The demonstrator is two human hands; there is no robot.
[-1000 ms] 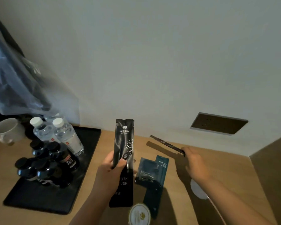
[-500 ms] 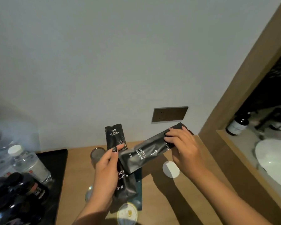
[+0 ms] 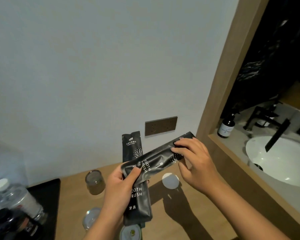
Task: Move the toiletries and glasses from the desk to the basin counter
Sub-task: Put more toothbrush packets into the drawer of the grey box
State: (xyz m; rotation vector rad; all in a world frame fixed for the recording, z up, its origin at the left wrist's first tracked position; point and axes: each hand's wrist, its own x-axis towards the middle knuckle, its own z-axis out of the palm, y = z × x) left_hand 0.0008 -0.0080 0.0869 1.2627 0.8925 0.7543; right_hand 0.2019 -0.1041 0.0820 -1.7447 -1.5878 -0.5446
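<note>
Two glossy flat toothbrush sachets (image 3: pixel 156 160), both hands (image 3: pixel 119 186)

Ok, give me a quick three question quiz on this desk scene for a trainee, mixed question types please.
1. True or false: the left hand grips two black foil toothbrush packets.
2. The upturned smoky glass tumbler stands on: A the wooden desk, B the black tray, C the white basin.
3. Fill in: the right hand holds the upper end of the slanted ____ packet.

Key: 1 true; 2 A; 3 toothbrush.
</note>
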